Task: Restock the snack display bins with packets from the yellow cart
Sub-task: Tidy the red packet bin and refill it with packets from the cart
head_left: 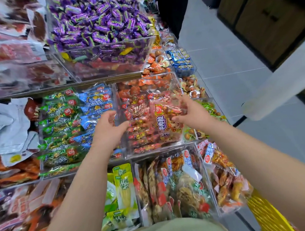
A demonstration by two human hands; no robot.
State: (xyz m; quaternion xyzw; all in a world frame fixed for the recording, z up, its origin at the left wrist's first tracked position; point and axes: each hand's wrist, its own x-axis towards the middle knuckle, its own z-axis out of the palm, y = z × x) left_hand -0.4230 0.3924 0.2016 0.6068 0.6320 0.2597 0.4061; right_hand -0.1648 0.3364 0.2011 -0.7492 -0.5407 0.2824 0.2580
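Note:
A clear acrylic bin in the middle row holds rows of red snack packets. My right hand grips the right edge of a large clear bag of red snacks with a purple label, held over this bin. My left hand is at the bin's left wall, fingers curled on the outside and thumb inside, gripping the wall's top edge. A corner of the yellow cart shows at the lower right.
Neighbouring bins hold green and blue packets, purple candies, orange egg packs, yellow-green pouches and mixed brown snack bags. Grey tiled floor lies to the right, with a white cylinder leaning there.

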